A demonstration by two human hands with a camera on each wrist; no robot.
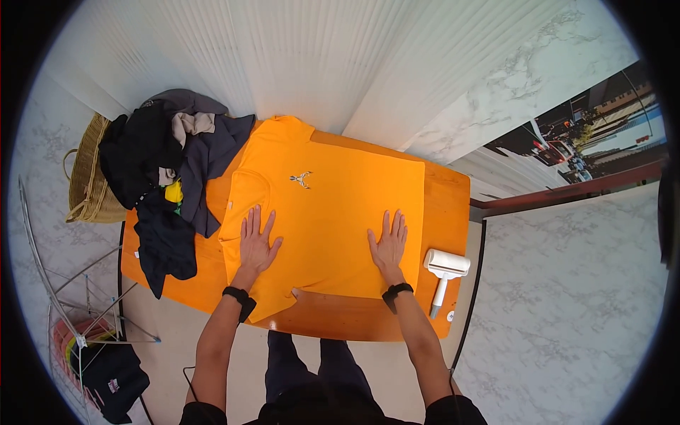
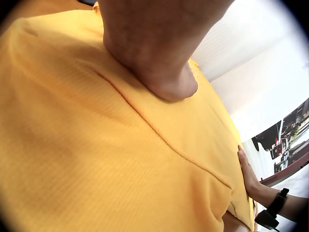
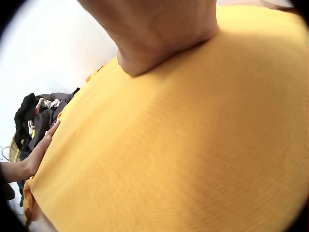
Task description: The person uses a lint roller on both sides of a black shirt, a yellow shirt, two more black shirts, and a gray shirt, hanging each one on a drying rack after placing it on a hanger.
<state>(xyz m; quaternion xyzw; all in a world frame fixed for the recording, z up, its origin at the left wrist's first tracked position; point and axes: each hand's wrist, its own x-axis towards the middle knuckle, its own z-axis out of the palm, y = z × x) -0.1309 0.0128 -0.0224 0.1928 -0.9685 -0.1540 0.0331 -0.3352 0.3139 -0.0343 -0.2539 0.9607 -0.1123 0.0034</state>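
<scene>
A yellow-orange T-shirt point(image 1: 340, 219) with a small printed emblem lies spread on the wooden table, its collar toward the left. My left hand point(image 1: 258, 241) rests flat on it just below the collar, fingers straight and thumb spread. Farther right, near the hem, my right hand point(image 1: 388, 244) lies flat on the cloth with its fingers extended. Close up in the left wrist view, the left hand point(image 2: 154, 58) touches the fabric beside a sleeve seam. The right wrist view shows the right hand point(image 3: 164, 38) against smooth cloth with faint ripples.
A heap of dark clothes point(image 1: 212, 163) covers the table's left end, beside a woven basket point(image 1: 95, 177). A white lint roller point(image 1: 446, 264) lies on the table point(image 1: 453, 205) at the right. At lower left stands a metal rack point(image 1: 81, 340) near more clothes.
</scene>
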